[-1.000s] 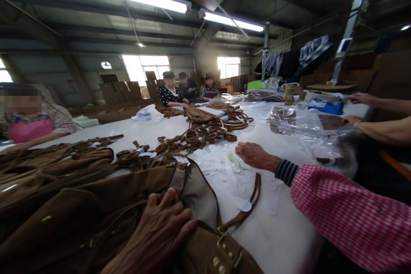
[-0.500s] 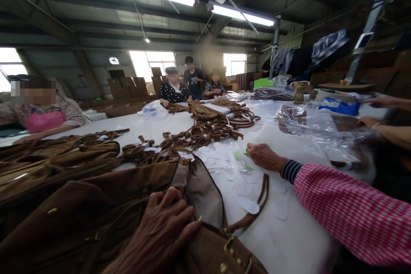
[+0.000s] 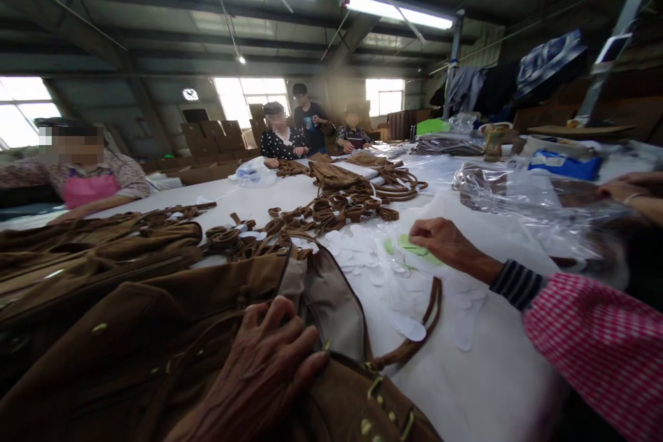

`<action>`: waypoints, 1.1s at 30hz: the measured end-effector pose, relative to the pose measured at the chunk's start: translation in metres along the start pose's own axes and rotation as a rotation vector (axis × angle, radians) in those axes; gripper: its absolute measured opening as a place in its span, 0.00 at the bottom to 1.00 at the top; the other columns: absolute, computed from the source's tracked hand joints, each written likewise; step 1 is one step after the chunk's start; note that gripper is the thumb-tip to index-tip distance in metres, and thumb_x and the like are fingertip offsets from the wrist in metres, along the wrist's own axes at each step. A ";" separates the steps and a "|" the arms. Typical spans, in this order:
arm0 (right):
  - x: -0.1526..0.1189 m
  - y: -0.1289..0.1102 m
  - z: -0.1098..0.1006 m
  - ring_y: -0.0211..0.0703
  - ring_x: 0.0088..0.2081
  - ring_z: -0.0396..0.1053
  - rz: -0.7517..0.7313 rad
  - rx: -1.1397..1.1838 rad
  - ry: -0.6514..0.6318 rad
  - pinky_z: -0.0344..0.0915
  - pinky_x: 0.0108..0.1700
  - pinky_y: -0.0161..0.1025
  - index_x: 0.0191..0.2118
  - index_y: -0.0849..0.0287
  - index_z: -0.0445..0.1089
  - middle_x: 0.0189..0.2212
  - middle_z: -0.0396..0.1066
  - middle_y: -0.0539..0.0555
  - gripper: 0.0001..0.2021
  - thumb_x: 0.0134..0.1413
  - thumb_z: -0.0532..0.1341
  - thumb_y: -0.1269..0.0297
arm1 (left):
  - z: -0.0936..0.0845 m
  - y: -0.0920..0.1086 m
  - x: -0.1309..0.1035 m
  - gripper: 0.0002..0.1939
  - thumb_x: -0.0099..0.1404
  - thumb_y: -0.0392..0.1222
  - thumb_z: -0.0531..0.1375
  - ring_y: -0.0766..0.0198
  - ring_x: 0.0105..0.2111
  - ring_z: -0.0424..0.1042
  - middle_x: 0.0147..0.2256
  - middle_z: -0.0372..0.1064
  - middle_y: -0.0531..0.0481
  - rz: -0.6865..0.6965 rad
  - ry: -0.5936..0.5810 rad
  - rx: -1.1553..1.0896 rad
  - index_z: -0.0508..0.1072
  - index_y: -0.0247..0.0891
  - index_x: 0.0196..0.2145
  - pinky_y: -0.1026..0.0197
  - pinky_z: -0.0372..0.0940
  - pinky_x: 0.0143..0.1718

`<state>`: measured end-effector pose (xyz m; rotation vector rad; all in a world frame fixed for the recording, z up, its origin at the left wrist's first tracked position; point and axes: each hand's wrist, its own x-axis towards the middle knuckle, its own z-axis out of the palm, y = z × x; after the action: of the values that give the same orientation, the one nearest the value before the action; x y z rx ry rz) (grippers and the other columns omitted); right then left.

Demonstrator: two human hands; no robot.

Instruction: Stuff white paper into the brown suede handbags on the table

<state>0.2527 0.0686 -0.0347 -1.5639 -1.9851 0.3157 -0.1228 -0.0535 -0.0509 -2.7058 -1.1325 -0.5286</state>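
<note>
My left hand (image 3: 272, 352) is closed on the edge of a brown bag (image 3: 155, 318), its fingers curled at the unzipped opening. The grey lining (image 3: 331, 297) shows there, and brass-coloured fittings dot the bag. Over the white table (image 3: 456, 387), my right hand (image 3: 450, 245) has its fingers pinched at some light green slips (image 3: 414, 246); part of them is covered by the fingers. White tongue-shaped pieces (image 3: 357, 252) lie scattered beside it, some under clear plastic. Between my hands, a brown strap (image 3: 435, 297) loops out from the bag over the table.
Coiled brown straps (image 3: 331, 214) are heaped mid-table, with more brown bags (image 3: 93, 248) at left. Clear plastic wrapping (image 3: 523, 200) lies at right beside a co-worker's hands (image 3: 629, 186). A blue packet (image 3: 564, 164) sits farther back. Several people are around the table.
My right hand has drawn back to the right, and more of the green slips now shows at its fingers. My left hand keeps its grip on the bag. The view has shifted slightly.
</note>
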 end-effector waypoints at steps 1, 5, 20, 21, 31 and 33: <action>-0.004 -0.014 0.004 0.38 0.27 0.66 0.022 0.143 -0.042 0.59 0.31 0.34 0.30 0.60 0.72 0.23 0.70 0.49 0.07 0.53 0.61 0.63 | -0.003 0.004 0.002 0.08 0.75 0.45 0.56 0.54 0.48 0.63 0.36 0.73 0.57 -0.020 -0.066 -0.014 0.72 0.46 0.37 0.47 0.52 0.50; -0.021 -0.081 0.036 0.34 0.18 0.58 0.105 0.542 -0.402 0.50 0.21 0.32 0.29 0.61 0.71 0.17 0.67 0.47 0.08 0.48 0.62 0.61 | -0.009 0.011 0.009 0.12 0.76 0.49 0.54 0.52 0.49 0.61 0.35 0.72 0.54 -0.066 -0.199 -0.036 0.70 0.43 0.36 0.45 0.48 0.50; -0.025 -0.147 0.130 0.32 0.14 0.53 0.253 0.602 -0.784 0.43 0.14 0.30 0.18 0.61 0.66 0.12 0.62 0.46 0.06 0.40 0.58 0.73 | -0.011 0.011 0.007 0.15 0.77 0.53 0.52 0.53 0.48 0.60 0.37 0.72 0.52 -0.070 -0.198 -0.025 0.71 0.43 0.38 0.46 0.48 0.50; -0.025 -0.149 0.130 0.32 0.13 0.54 0.273 0.603 -0.808 0.44 0.14 0.30 0.19 0.61 0.67 0.12 0.63 0.47 0.05 0.41 0.58 0.72 | -0.012 0.010 0.007 0.15 0.77 0.53 0.52 0.54 0.47 0.61 0.37 0.72 0.52 -0.054 -0.189 -0.033 0.71 0.43 0.38 0.46 0.49 0.50; -0.018 -0.148 0.129 0.34 0.22 0.57 -0.208 0.172 -0.606 0.49 0.24 0.33 0.22 0.61 0.68 0.19 0.64 0.49 0.05 0.45 0.62 0.72 | -0.019 0.007 0.004 0.17 0.76 0.44 0.54 0.58 0.40 0.61 0.27 0.67 0.52 0.102 0.015 -0.173 0.67 0.38 0.28 0.50 0.51 0.47; -0.018 -0.145 0.131 0.35 0.22 0.56 -0.262 0.025 -0.511 0.49 0.25 0.35 0.23 0.61 0.70 0.20 0.64 0.50 0.06 0.48 0.63 0.68 | -0.019 0.007 0.004 0.17 0.76 0.43 0.56 0.58 0.41 0.61 0.27 0.67 0.53 0.105 -0.012 -0.190 0.66 0.38 0.28 0.50 0.52 0.48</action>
<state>0.0630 0.0328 -0.0700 -1.2688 -2.5280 0.6824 -0.1198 -0.0611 -0.0313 -2.9131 -0.9827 -0.6335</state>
